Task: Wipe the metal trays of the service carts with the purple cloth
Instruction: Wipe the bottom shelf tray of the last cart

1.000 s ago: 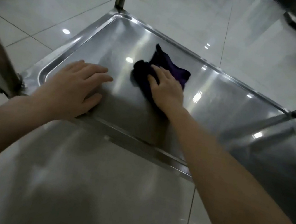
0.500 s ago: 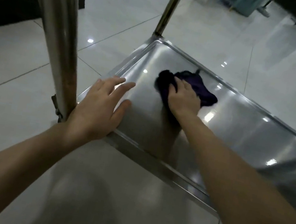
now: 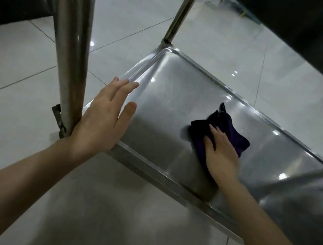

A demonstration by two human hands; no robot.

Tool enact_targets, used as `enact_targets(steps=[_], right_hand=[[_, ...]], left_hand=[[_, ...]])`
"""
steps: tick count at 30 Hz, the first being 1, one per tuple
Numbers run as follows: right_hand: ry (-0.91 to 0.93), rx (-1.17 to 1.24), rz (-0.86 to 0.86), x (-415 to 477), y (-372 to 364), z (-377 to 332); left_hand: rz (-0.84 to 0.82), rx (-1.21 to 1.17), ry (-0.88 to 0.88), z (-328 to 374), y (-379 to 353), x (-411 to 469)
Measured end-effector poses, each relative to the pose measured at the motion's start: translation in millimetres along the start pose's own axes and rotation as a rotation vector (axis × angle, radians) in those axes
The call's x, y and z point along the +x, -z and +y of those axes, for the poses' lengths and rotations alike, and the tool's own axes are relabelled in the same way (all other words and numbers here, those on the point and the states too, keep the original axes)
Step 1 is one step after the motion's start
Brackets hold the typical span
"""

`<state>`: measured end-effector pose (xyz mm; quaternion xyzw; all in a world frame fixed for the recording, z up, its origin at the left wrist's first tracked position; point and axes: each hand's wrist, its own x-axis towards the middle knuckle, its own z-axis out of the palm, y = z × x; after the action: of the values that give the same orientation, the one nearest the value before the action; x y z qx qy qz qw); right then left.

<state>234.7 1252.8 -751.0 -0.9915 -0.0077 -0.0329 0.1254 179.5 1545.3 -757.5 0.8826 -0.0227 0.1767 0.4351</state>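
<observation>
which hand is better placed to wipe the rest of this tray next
Right. The right hand presses flat on the crumpled purple cloth on the shiny metal cart tray. The left hand rests on the tray's near-left edge beside the steel upright post, with no cloth.

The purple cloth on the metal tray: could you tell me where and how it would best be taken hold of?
The purple cloth lies crumpled on the flat tray, the right hand pressing its near part. Probably pinch the raised folds at its far right, which are free, from above; flat on the tray, it offers no edge from the side.
</observation>
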Motion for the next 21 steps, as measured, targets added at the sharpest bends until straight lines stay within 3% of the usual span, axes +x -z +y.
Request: enact_targets(steps=[2, 4, 8, 10, 15, 18, 21], right_hand=[[-0.113, -0.025, 0.013, 18.5, -8.1, -26.1], [-0.048, -0.017, -0.003, 32.6, -26.6, -71.4], [0.384, 0.036, -0.139, 16.6, -54.2, -166.2], [0.549, 0.044, -0.19, -6.5, -52.6, -177.2], [0.624, 0.134, -0.285, -69.7, -16.2, -96.2], [0.539, 0.102, -0.283, -95.6, 11.3, -29.8], [0.413, 0.054, -0.241, -98.8, 12.9, -21.5]], left_hand=[[0.003, -0.016, -0.017, -0.3, 1.0, 0.7], [0.014, -0.039, -0.029, -2.3, 2.3, 0.5], [0.074, -0.08, 0.007, 1.4, 2.4, 2.1], [0.081, -0.069, 0.005, 3.3, 3.5, 2.2], [-0.002, 0.025, -0.066, -4.7, 4.2, -0.2], [-0.062, 0.18, -0.145, -9.8, 1.1, -0.3], [-0.114, 0.34, -0.217, -13.0, -3.4, 0.2]])
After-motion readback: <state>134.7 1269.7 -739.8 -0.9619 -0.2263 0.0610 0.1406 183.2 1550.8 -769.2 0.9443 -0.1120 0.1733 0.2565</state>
